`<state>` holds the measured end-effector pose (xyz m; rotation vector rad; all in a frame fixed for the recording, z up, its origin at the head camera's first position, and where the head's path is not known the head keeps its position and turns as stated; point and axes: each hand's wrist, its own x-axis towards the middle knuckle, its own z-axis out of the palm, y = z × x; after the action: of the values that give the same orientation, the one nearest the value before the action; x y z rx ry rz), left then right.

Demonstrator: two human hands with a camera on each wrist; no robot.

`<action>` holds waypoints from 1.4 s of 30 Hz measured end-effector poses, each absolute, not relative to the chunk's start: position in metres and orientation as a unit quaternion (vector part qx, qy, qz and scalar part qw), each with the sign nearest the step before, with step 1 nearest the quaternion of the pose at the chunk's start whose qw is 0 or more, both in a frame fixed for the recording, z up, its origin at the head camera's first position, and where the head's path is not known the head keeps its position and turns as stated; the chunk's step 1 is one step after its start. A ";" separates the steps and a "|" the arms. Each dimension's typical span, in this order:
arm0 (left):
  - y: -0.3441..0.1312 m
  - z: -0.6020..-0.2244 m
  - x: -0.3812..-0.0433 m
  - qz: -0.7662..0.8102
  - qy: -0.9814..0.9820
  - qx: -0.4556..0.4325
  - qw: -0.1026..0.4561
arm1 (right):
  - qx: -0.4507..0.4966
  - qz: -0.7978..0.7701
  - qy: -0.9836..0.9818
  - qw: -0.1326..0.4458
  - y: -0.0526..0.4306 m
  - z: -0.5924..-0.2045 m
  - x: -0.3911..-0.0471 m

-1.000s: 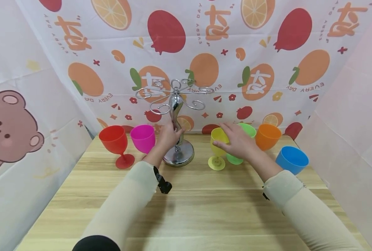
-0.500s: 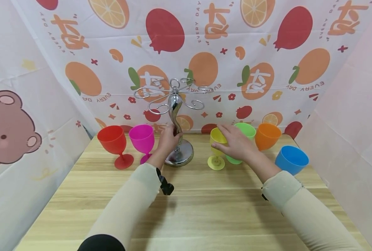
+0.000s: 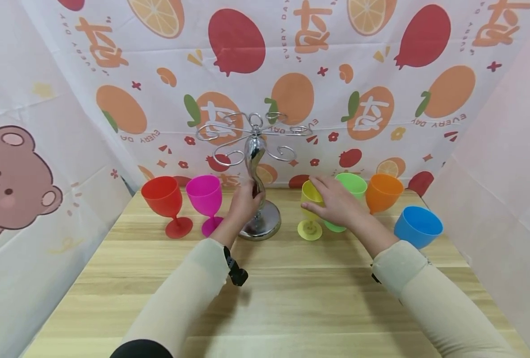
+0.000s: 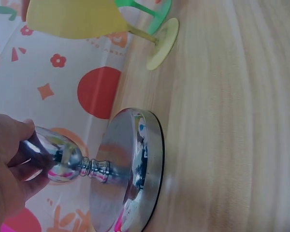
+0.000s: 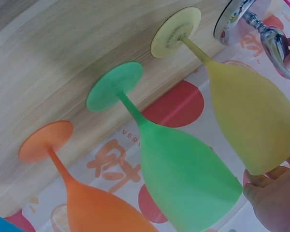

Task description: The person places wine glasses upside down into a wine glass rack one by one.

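My left hand (image 3: 243, 203) grips the curved stem of a chrome rack with curled wire arms (image 3: 255, 144); its round base (image 4: 130, 169) rests on the wooden table. In the left wrist view, thumb and fingers (image 4: 31, 181) wrap the stem. My right hand (image 3: 336, 201) holds the yellow plastic goblet (image 3: 310, 195) by its bowl, thumb in front and fingers behind, near the rim. The right wrist view shows the yellow goblet (image 5: 251, 111) from the side, fingers partly hidden. Close beside it stands a green goblet (image 3: 351, 185), partly behind my right hand.
A red goblet (image 3: 162, 196) and a magenta goblet (image 3: 204, 194) stand upright left of the rack. An orange goblet (image 3: 383, 191) and a blue goblet (image 3: 418, 226) stand at the right. Behind the wooden table (image 3: 283, 308) hangs a fruit-print cloth (image 3: 287, 54).
The chrome rack has shifted slightly to the right along with my left hand. My right hand stays at the yellow goblet. The head view has shifted a little.
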<state>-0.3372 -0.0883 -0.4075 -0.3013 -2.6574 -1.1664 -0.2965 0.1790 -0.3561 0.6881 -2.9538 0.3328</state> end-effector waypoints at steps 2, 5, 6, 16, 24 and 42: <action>-0.088 -0.408 -0.335 -0.392 -0.907 -0.105 0.115 | 0.223 0.108 -0.968 0.048 0.178 -0.356 -0.297; -0.087 -0.409 -0.332 -0.392 -0.906 -0.106 0.118 | 0.218 0.110 -0.968 0.054 0.175 -0.355 -0.298; -0.087 -0.409 -0.331 -0.393 -0.906 -0.108 0.117 | 0.217 0.111 -0.968 0.056 0.174 -0.355 -0.299; -0.085 -0.411 -0.316 -0.405 -0.904 -0.104 0.092 | 0.212 0.095 -0.971 0.062 0.169 -0.359 -0.306; -0.083 -0.413 -0.300 -0.397 -0.905 -0.118 0.100 | 0.209 0.078 -0.973 0.063 0.166 -0.359 -0.306; -0.081 -0.410 -0.277 -0.399 -0.897 -0.167 0.087 | 0.215 0.057 -0.971 0.084 0.158 -0.364 -0.304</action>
<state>-0.2768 -0.0809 -0.4098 -0.4973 -2.6731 -1.1888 -0.3039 0.1580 -0.3639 0.6404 -2.8996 0.1698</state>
